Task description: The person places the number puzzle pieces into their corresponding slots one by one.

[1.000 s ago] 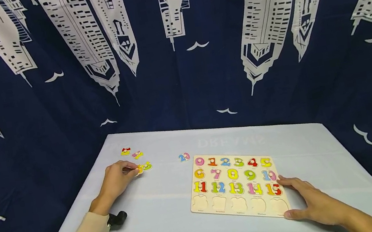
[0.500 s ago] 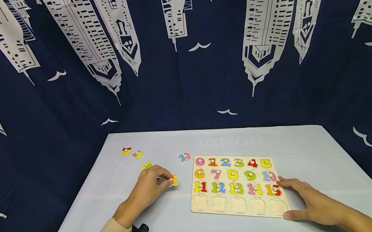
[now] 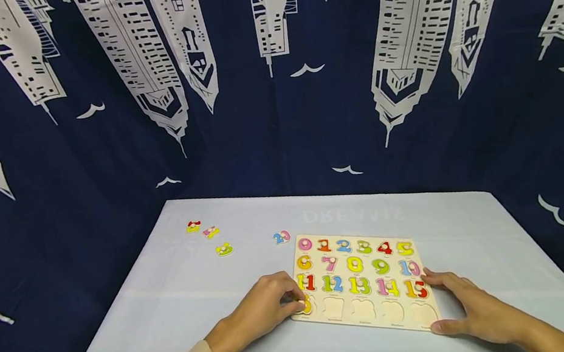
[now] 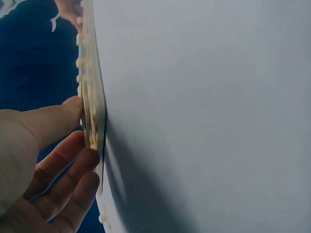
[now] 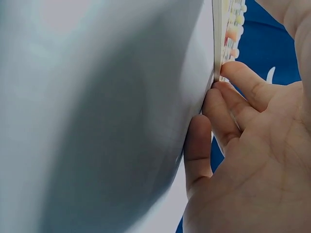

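Observation:
A wooden number puzzle board [image 3: 349, 314] lies on the table, its upper rows filled with coloured numbers and its bottom row showing recesses. At the board's lower left corner, my left hand [image 3: 269, 306] pinches an orange-yellow number puzzle piece [image 3: 308, 305] over the first recess of that row. Fingers hide part of the piece. In the left wrist view, the thumb [image 4: 73, 104] is at the board's face and the other fingers are near its edge. My right hand [image 3: 475, 308] rests at the board's right side, thumb by the lower corner and fingertips touching the edge.
Loose number pieces lie at the back left: a red-yellow piece [image 3: 193, 227], a pink-yellow piece [image 3: 211, 232] and a green-yellow piece [image 3: 224, 249]. A blue-pink 20 piece [image 3: 282, 237] lies by the board's upper left corner. A dark blue printed curtain [image 3: 275, 134] hangs behind the white table [image 3: 167, 292].
My left hand has picked the orange-yellow number puzzle piece from the loose ones and carried it right and nearer to the board's lower left recess. My right hand stays at the board's edge.

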A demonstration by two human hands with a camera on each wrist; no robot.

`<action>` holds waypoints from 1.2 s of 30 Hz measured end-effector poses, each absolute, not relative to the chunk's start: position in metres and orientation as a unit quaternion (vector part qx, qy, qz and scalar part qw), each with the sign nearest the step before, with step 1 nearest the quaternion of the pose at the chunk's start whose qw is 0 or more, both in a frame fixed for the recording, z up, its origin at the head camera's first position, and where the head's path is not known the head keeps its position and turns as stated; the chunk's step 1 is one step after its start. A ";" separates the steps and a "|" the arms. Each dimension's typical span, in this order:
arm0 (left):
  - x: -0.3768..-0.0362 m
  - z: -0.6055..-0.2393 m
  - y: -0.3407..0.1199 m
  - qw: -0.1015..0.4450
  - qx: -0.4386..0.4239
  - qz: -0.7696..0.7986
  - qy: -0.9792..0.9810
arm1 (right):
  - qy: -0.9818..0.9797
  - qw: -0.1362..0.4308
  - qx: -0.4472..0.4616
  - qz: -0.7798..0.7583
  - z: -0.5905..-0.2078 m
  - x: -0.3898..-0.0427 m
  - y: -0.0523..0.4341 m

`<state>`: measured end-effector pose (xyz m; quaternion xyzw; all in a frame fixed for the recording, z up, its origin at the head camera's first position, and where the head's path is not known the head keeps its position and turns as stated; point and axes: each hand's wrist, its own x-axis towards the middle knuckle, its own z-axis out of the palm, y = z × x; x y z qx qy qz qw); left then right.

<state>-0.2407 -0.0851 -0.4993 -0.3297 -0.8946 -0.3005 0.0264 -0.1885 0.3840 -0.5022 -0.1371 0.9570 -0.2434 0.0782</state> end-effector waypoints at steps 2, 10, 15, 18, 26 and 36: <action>-0.240 -0.501 -0.081 0.028 -0.330 -0.289 -0.898 | 0.961 0.073 -0.132 -0.231 -0.503 -0.188 0.384; -0.243 -0.500 -0.072 0.033 -0.328 -0.267 -0.905 | 0.959 0.075 -0.137 -0.238 -0.504 -0.189 0.384; -0.242 -0.496 -0.073 0.031 -0.326 -0.257 -0.909 | 0.957 0.072 -0.140 -0.244 -0.504 -0.189 0.384; -0.241 -0.494 -0.073 0.032 -0.328 -0.253 -0.910 | 0.955 0.075 -0.138 -0.251 -0.504 -0.189 0.384; -0.243 -0.495 -0.076 0.024 -0.330 -0.260 -0.907 | 0.954 0.081 -0.131 -0.257 -0.504 -0.188 0.385; -0.268 -0.489 -0.110 0.087 -0.243 -0.294 -0.920 | 0.953 0.076 -0.136 -0.259 -0.505 -0.188 0.385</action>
